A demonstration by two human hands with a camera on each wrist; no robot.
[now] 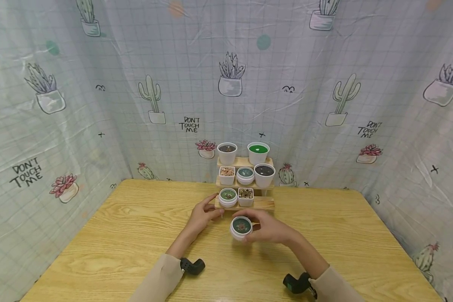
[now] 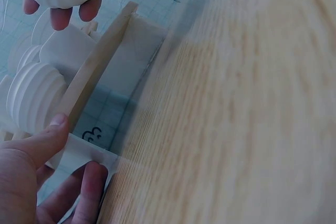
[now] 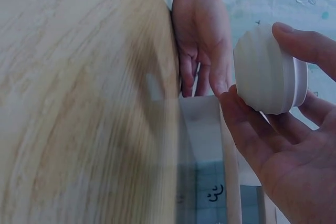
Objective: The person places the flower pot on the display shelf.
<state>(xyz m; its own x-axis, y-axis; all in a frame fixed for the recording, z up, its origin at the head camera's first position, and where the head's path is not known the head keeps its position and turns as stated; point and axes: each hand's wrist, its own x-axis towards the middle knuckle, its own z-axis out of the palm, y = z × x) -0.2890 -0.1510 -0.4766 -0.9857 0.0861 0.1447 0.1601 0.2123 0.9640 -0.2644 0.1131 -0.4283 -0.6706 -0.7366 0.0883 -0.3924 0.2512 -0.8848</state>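
My right hand (image 1: 269, 227) holds a small round white pot (image 1: 242, 226) with a dark green top and a brownish pattern, thumb and fingers around its sides. The pot is raised off the table, just before a stepped wooden stand (image 1: 265, 203). In the right wrist view, the ribbed side of the white pot (image 3: 262, 74) faces the camera. At the stand's left end, my left hand (image 1: 201, 217) grips the lowest step. In the left wrist view, the left thumb lies on the wooden board (image 2: 94, 74) and the fingers bend around the white end support (image 2: 86, 150).
On the lowest step sit a round green-topped pot (image 1: 228, 197) and a square pot (image 1: 246, 197). Above are a square pot (image 1: 227, 175), a round pot (image 1: 245, 175) and several taller cups, including a green-topped cup (image 1: 258, 153). A patterned curtain (image 1: 226, 113) hangs behind the wooden table (image 1: 136, 235).
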